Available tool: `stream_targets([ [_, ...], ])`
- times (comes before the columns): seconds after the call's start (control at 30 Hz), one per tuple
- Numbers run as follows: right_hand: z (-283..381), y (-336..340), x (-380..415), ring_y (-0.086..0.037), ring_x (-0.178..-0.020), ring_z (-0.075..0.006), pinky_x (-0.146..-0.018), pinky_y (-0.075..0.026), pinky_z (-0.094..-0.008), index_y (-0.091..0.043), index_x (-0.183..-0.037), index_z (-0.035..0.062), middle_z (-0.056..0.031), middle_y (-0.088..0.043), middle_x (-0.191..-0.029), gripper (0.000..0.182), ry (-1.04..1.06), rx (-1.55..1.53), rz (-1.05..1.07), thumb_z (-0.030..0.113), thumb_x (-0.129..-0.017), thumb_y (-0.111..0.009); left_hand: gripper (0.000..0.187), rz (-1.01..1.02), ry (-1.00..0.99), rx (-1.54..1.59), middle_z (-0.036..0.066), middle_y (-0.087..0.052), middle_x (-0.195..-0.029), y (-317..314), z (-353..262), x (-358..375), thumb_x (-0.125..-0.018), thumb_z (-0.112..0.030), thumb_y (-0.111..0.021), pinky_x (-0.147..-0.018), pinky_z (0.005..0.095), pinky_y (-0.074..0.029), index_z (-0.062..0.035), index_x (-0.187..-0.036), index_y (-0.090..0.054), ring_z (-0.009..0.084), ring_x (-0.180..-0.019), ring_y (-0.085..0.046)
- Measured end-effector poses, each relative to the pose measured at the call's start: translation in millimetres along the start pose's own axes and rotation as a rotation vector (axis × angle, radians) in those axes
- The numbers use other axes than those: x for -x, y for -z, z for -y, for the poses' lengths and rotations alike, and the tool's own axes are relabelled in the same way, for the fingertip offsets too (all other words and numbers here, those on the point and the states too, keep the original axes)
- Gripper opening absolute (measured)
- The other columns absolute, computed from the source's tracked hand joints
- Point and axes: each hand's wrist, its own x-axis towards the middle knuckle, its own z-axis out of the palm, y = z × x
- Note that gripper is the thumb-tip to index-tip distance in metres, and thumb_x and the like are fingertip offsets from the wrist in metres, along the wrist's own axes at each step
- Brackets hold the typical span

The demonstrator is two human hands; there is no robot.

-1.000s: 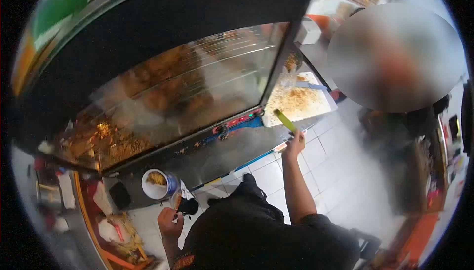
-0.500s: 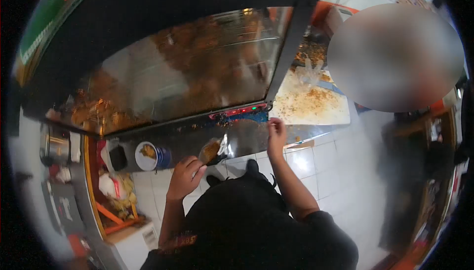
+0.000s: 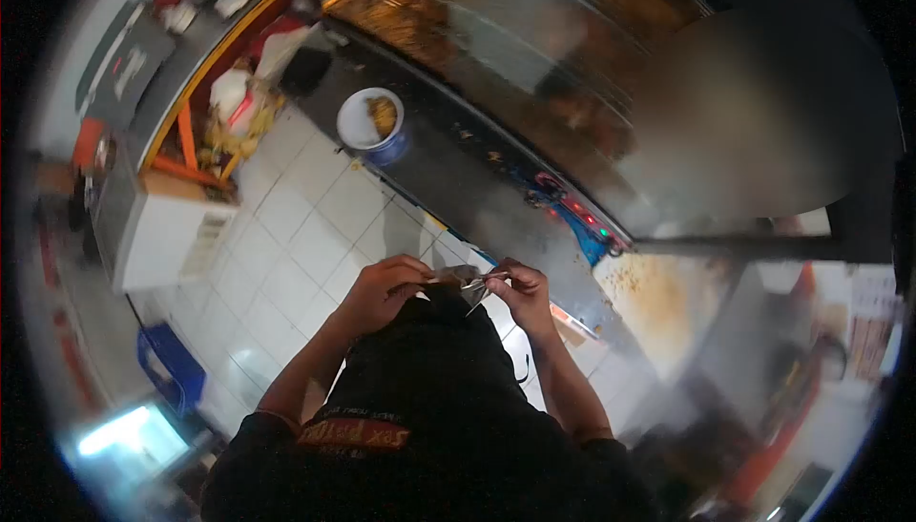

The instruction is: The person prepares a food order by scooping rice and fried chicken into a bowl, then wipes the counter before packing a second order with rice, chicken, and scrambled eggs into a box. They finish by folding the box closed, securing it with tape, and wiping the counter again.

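Note:
Both hands are in front of my body, close together, at a small clear plastic bag [image 3: 460,279]. My left hand [image 3: 386,288] pinches the bag's left side with fingers closed. Opposite it, my right hand [image 3: 520,291] has its fingertips closed on the bag's right side. What is in the bag is dark and hard to make out. On the dark counter [image 3: 448,178] above my hands stands a white and blue tub [image 3: 361,119] with brownish food bits inside.
A glass display case [image 3: 534,35] with brown food stands behind the counter. A crumb-covered white board [image 3: 649,293] lies at its right end. At the left are a white box [image 3: 172,236], an orange-framed shelf [image 3: 188,135] and a blue container [image 3: 172,366].
The view has turned and tilted down. My right hand has come from near the white board to the bag. The bag is now between both hands, closer to my body.

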Motion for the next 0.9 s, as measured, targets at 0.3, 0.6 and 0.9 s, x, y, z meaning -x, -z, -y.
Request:
stream_targets([
  [0.3,-24,-132,-15,-0.059,-0.080,-0.0092,-0.076,-0.048,-0.0260,-0.062,-0.081,0.0015,-0.0028,-0.066,-0.084,0.013,0.004,0.220,0.078,0.002,-0.087,-0.073,0.024,-0.730,0.373,0.610,0.008,-0.066,-0.091,40,57,127,-0.088,0.001,-0.071,-0.080,0.0303,-0.055,-0.0029,-0.108,-0.059,0.0154,-0.089,-0.066],
  [0.6,-54,-258,5,-0.065,-0.083,-0.0125,-0.079,-0.051,-0.0281,-0.071,-0.096,-0.0002,-0.0084,-0.072,-0.086,0.017,-0.220,0.747,0.431,0.011,-0.084,-0.076,0.023,-0.801,0.238,0.339,0.009,-0.066,-0.088,87,112,241,-0.088,0.002,-0.069,-0.079,0.0316,-0.052,-0.0018,-0.107,-0.057,0.0193,-0.084,-0.065],
  [0.9,-87,-308,10,-0.065,-0.085,-0.0132,-0.078,-0.050,-0.0282,-0.069,-0.092,-0.0007,-0.0070,-0.070,-0.085,0.011,-0.285,0.684,0.327,0.008,-0.087,-0.072,0.021,-0.483,0.251,0.395,0.013,-0.071,-0.093,127,147,266,-0.088,-0.005,-0.070,-0.081,0.0354,-0.054,0.0003,-0.106,-0.060,0.0220,-0.093,-0.070],
])
